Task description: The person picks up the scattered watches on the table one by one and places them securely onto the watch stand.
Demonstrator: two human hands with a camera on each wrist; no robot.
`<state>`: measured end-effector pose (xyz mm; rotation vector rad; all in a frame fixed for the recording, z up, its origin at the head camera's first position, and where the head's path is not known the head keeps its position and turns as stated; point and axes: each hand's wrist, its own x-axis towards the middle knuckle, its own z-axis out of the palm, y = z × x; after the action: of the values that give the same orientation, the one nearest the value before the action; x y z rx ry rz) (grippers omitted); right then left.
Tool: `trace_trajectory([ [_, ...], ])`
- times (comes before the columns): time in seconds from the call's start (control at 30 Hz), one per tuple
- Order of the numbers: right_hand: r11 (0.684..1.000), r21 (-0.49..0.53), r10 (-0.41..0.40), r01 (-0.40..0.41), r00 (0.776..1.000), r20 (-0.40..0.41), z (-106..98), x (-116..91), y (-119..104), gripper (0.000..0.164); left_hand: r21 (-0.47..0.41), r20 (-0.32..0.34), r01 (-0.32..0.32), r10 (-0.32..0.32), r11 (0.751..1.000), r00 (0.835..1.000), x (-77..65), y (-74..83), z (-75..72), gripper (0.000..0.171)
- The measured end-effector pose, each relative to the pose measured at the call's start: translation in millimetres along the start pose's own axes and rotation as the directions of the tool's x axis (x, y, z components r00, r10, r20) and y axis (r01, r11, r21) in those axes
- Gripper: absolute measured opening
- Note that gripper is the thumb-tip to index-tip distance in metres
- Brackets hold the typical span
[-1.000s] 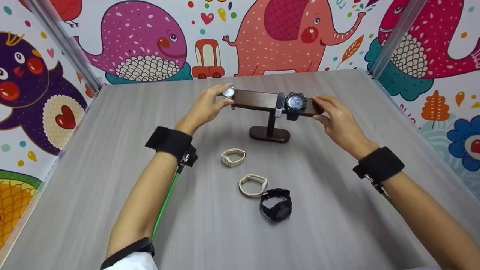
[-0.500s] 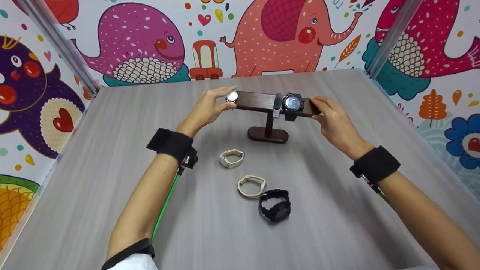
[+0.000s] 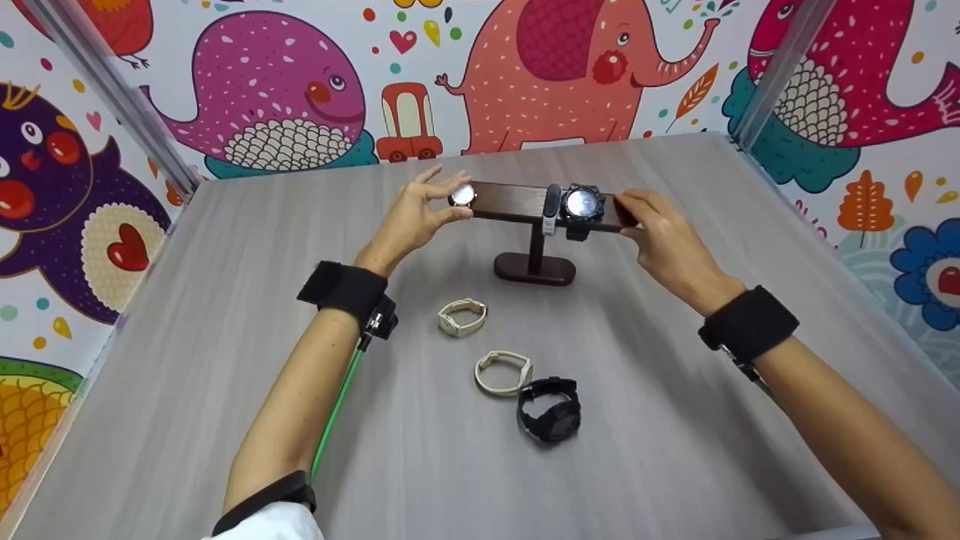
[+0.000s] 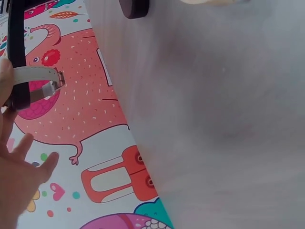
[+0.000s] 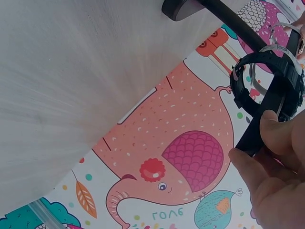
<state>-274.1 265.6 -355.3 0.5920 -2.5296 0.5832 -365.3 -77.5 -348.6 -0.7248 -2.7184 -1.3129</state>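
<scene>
A dark brown T-shaped watch stand (image 3: pixel 508 200) stands toward the back of the table. At the left end of its bar, my left hand (image 3: pixel 409 221) pinches a small round-faced wristwatch (image 3: pixel 463 196) between thumb and finger, other fingers spread. In the left wrist view the pale strap (image 4: pixel 38 74) of that watch loops round the bar. My right hand (image 3: pixel 675 244) grips the bar's right end, thumb below and fingers on top. Between the hands hang a fitness band (image 3: pixel 551 210) with a grey strap and a chunky black watch (image 3: pixel 583 204).
In front of the stand lie a cream-strapped watch (image 3: pixel 462 318), a cream band (image 3: pixel 503 373) and a black sports watch (image 3: pixel 551 411), the last two close together. Cartoon-printed walls (image 3: pixel 285 90) border the grey table (image 3: pixel 375 450) at the back and sides.
The small wristwatch has shifted slightly right onto the bar's left end. Fingers of my left hand have lifted and spread. My right hand keeps its grip on the bar.
</scene>
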Motion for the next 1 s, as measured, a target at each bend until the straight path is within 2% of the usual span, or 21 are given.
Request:
trace_trajectory([
  [0.2,1.000,0.001,-0.008,0.008,1.000,0.007,-1,3,0,0.044,0.041,0.032,-0.025,0.024,0.999,0.999,4.1,4.8,-0.6,0.058],
  [0.47,1.000,0.001,0.002,-0.002,1.000,0.016,-3,3,0,0.044,0.054,0.031,-0.037,0.036,0.998,0.999,7.6,12.4,2.9,0.055],
  [0.73,1.000,-0.006,-0.007,0.007,1.000,0.020,-3,3,-1,0.044,0.025,0.046,-0.058,0.056,0.998,0.997,13.0,20.6,13.6,0.055],
  [1.0,1.000,-0.002,-0.006,0.006,1.000,0.013,-2,3,-1,0.042,0.093,0.058,-0.120,0.115,0.988,0.992,19.9,32.0,30.5,0.056],
])
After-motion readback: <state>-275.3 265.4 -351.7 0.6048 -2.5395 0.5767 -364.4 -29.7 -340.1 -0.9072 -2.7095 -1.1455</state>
